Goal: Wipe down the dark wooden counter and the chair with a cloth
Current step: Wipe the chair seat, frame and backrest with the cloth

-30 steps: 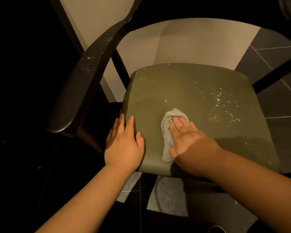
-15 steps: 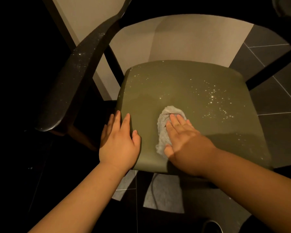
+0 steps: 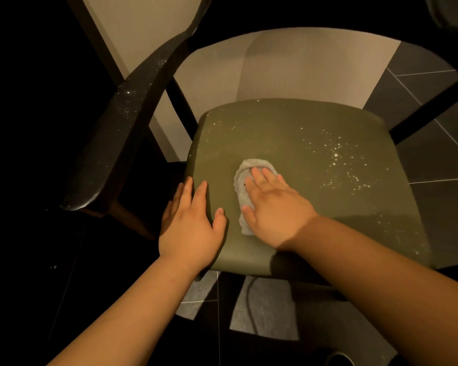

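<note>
Right hand (image 3: 273, 207) presses flat, fingers straight, on the crumpled grey cloth (image 3: 242, 196) near the olive-green chair seat's (image 3: 302, 143) front-left edge; left hand (image 3: 189, 225) rests flat on that edge.

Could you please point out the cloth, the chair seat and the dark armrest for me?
cloth (image 3: 240, 186): head view, on its exposed crumpled left edge.
chair seat (image 3: 288, 133): head view, bare olive surface behind the cloth.
armrest (image 3: 119, 133): head view, middle of its speckled top face.
</note>
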Tool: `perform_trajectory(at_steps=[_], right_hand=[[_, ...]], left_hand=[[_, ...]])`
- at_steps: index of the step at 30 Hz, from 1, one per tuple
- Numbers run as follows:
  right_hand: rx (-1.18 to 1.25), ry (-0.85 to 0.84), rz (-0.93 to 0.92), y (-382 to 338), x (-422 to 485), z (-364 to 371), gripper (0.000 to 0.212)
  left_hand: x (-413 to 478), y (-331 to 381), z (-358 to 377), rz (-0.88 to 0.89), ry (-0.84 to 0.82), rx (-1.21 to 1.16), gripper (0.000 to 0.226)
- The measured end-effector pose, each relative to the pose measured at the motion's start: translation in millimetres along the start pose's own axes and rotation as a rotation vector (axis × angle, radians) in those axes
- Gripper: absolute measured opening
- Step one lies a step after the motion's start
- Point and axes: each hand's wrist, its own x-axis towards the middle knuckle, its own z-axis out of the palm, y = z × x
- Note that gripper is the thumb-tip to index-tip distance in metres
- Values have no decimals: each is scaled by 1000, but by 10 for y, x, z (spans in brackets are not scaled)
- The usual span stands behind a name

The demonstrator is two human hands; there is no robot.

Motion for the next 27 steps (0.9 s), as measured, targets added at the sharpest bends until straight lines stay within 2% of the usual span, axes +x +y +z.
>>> perform_trajectory(at_steps=[6, 8, 11, 12, 14, 18, 21, 27], right_hand=[[31, 31, 84, 27, 526, -92, 76], [42, 32, 34, 25, 305, -56, 77], [24, -15, -5, 52, -195, 4, 98], [19, -42, 2, 87, -292, 11, 99], [8, -70, 27, 162, -299, -14, 91], [3, -10, 99, 161, 49, -105, 80], [27, -16, 113, 140, 43, -77, 81], [-82, -65, 58, 165, -782, -9, 98]], left_hand=[[-24, 0, 13, -1, 18, 7, 68], [-31, 4, 15, -7, 16, 3, 68], [-33, 12, 12, -14, 21, -6, 68], [-29, 13, 15, -11, 25, -3, 68], [-25, 12, 18, -10, 30, 5, 68], [-44, 11, 12, -12, 25, 1, 68], [-47, 4, 15, -9, 27, -2, 68], [-24, 12, 46, 26, 43, 37, 66]])
